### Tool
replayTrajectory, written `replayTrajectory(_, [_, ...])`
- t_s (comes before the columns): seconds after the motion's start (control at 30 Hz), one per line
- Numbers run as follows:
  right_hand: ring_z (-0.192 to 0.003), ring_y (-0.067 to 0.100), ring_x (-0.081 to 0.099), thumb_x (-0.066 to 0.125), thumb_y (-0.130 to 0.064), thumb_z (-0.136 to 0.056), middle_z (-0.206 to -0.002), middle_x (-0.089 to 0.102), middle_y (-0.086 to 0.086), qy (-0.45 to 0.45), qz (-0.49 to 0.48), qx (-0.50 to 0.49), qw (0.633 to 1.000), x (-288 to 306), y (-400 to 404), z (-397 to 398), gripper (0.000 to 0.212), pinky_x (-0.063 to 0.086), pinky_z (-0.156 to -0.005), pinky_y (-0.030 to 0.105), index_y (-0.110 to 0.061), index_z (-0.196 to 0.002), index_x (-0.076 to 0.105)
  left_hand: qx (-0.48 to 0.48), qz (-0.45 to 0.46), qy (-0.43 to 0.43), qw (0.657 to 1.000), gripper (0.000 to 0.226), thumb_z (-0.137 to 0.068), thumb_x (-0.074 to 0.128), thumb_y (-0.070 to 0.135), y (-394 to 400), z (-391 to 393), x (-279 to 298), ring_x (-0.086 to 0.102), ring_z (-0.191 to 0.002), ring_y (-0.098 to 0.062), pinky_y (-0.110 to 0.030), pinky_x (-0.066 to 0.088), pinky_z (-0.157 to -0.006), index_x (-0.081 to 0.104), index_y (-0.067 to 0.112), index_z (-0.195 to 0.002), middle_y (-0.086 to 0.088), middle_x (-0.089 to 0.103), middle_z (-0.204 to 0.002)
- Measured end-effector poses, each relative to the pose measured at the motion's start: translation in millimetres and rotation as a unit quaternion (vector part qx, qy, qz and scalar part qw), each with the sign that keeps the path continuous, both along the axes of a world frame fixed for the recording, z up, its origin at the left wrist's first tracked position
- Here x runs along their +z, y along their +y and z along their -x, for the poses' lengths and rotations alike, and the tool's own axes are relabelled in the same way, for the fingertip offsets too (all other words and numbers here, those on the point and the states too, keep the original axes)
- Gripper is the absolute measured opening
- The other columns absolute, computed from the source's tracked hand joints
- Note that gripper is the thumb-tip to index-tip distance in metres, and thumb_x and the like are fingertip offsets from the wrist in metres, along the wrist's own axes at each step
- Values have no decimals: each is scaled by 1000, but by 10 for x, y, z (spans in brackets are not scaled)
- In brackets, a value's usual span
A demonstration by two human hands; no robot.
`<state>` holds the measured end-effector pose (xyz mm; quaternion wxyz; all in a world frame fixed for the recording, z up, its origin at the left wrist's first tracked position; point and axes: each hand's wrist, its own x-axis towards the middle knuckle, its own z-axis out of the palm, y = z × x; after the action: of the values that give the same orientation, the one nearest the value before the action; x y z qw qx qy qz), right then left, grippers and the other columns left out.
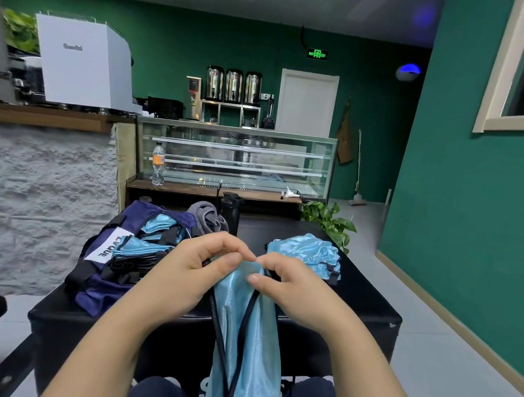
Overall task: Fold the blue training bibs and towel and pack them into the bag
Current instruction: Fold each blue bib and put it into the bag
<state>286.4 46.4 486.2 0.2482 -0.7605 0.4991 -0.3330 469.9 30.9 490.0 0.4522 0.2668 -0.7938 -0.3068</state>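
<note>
A light blue training bib (249,349) with black trim hangs down over my lap. My left hand (191,271) and my right hand (291,286) both pinch its top edge, close together above the black table (356,301). At the left of the table sits an open navy bag (102,266) with folded blue bibs (142,245) inside. A loose pile of blue bibs (305,249) lies on the table's right side. A grey towel (206,217) is bunched behind the bag.
A black bottle (230,216) stands at the table's back, beside the towel. A potted plant (328,220) sits beyond the far right corner. A glass display case and a counter fill the background. A black seat is at the lower left.
</note>
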Motion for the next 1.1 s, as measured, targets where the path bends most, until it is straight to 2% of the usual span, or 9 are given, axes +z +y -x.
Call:
replayTrajectory(0.23, [-88,1,53,57,-24,-94,-102,62,-7,-45,34,-87,995,-33,-78,21,10,38,-74,10,-21,-100,65,-17,-70,-14,997,19,-74,63,45,29,-42,-5,56,-76,-4,-16,41,-72,75,32,-82,6,68,-80])
replayTrajectory(0.37, [-87,-3,50,48,-19,-97,-112,58,-6,-94,42,-132,986,-30,-93,18,16,37,-74,11,-30,-100,60,-50,-111,23,992,22,-79,69,9,97,1,16,63,-83,-3,-11,46,-76,76,20,-97,5,74,-95])
replayTrajectory(0.47, [-65,-3,48,32,-7,-98,-108,58,-5,-148,33,-193,970,-30,-107,92,37,38,-56,7,-23,-116,60,-48,-106,26,993,36,-82,62,-3,70,21,7,66,-97,-6,-11,48,-81,67,18,-111,5,73,-106])
replayTrajectory(0.53, [-60,0,52,29,-2,-97,-97,59,-9,-153,43,-222,962,-32,-113,151,43,41,-51,8,-19,-120,62,20,-70,32,997,27,-85,64,7,27,38,5,65,-81,-6,-8,46,-70,72,27,-102,4,74,-92])
replayTrajectory(0.6, [-73,3,60,31,0,-97,-104,63,-8,-153,53,-229,960,-18,-116,188,43,45,-61,9,-17,-117,65,122,25,-36,992,25,-89,63,15,-36,35,-14,60,-73,2,-8,41,-68,71,39,-86,14,71,-82])
replayTrajectory(0.67, [-67,-7,57,33,-2,-99,-110,61,-8,-169,60,-236,955,-11,-133,222,40,42,-54,6,-18,-119,64,182,130,-104,969,20,-88,57,26,-49,39,-4,53,-84,0,-7,34,-75,65,42,-80,15,63,-82])
replayTrajectory(0.77, [-64,1,52,37,-7,-100,-104,64,-8,-204,90,-288,931,-19,-183,307,36,40,-54,13,-21,-125,58,215,223,-123,943,11,-85,50,29,-50,26,25,41,-92,-2,-1,23,-87,60,29,-81,17,51,-94])
replayTrajectory(0.87, [-59,15,52,38,-8,-100,-77,59,-8,-232,113,-352,900,7,-278,400,33,40,-48,19,-18,-124,58,194,169,-86,962,18,-95,42,23,12,54,60,49,-84,-5,-11,34,-76,53,22,-82,12,59,-83])
replayTrajectory(1.1, [-58,-1,52,45,-6,-96,-88,64,-2,-285,82,-247,923,85,-308,129,26,43,-57,14,-14,-113,62,134,118,-95,979,13,-98,45,23,23,286,-27,51,-80,0,-13,36,-71,52,22,-88,11,55,-79])
